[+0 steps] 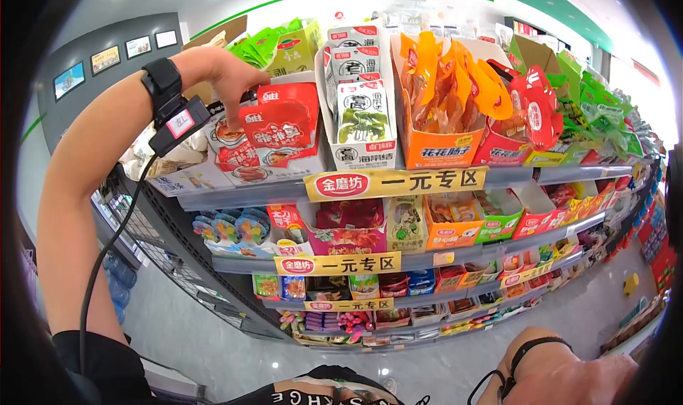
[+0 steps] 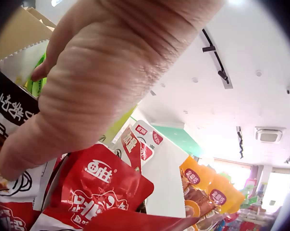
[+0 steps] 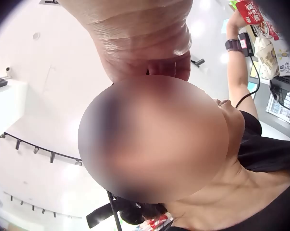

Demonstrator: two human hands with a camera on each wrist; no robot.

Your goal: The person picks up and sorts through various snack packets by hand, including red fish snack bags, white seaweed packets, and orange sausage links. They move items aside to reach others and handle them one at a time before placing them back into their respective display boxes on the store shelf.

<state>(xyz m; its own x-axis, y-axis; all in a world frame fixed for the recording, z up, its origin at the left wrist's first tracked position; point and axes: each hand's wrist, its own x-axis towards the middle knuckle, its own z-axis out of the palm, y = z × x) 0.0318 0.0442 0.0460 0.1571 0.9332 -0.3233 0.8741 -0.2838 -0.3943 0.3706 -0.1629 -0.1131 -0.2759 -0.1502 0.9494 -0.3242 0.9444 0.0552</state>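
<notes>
In the head view my left hand [image 1: 231,78] reaches over the top shelf at a display box of red snack packets [image 1: 281,124]. Its thumb points down along the box's left side, while some fingers are hidden behind the packaging. Up close in the left wrist view, the thumb overlaps a panel with a food picture, just left of a red packet [image 2: 99,185]. Whether the hand grips a packet cannot be told. My right hand [image 3: 140,38] is raised close to the person's blurred face, its fingers mostly hidden. A dark band [image 1: 533,347] circles the right wrist.
Right of the red packets stand a white box of seaweed packets [image 1: 363,117], an orange box [image 1: 441,149] of snacks and green bags [image 1: 605,110]. Yellow sign strips [image 1: 395,183] line the shelf edges. Lower shelves hold many boxed snacks. A black cable [image 1: 107,256] hangs along the left arm.
</notes>
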